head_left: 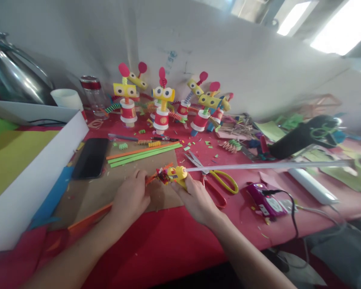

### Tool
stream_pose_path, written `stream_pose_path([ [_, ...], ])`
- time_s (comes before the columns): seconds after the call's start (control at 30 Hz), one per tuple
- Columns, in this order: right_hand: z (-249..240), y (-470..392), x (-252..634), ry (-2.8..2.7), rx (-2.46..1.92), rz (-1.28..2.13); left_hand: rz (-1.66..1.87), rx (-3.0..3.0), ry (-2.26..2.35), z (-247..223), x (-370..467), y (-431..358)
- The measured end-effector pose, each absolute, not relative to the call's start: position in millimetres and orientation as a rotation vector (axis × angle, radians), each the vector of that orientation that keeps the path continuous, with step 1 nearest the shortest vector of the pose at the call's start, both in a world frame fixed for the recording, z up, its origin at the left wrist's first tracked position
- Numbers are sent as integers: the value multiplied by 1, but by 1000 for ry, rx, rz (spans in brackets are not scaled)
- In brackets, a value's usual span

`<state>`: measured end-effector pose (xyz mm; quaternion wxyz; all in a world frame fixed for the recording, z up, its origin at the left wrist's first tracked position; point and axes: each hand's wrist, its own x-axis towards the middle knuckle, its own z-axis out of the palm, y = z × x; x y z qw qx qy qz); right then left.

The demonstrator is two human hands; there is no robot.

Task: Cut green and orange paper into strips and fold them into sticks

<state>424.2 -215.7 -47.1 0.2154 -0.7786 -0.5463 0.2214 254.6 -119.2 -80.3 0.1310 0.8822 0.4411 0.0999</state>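
Observation:
My right hand (195,196) is closed round a small yellow object (177,173) with red and dark bits at its left end. A long translucent stick (258,165) runs rightward from its right end. My left hand (134,192) has its fingers curled and pinches an orange paper strip (150,179) at the object's left end. Both hands are over a brown board (162,198). Green strips (144,155) and an orange strip lie just beyond them. Scissors (218,178) with yellow and red handles rest to the right of my right hand.
Several paper robot figures (128,112) stand along the wall. A phone (92,158) and a white box (57,140) are at the left, with a steel jug (15,68) behind. Right are a purple device (266,200) with a cable, a white bar (313,186) and a black cylindrical object (301,138).

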Motion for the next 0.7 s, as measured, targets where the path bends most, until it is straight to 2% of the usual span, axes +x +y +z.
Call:
stream_pose_path([
  [0.33,-48,-212,437,-1447,-2240,503,279,2523,1307,-74,258,-121],
  [0.5,-47,-213,431,-1503,-2175,634,287,2567,1288,-76,256,-121],
  [0.7,-46,-204,459,-1368,-2251,475,308,2597,1300,-80,256,-120],
])
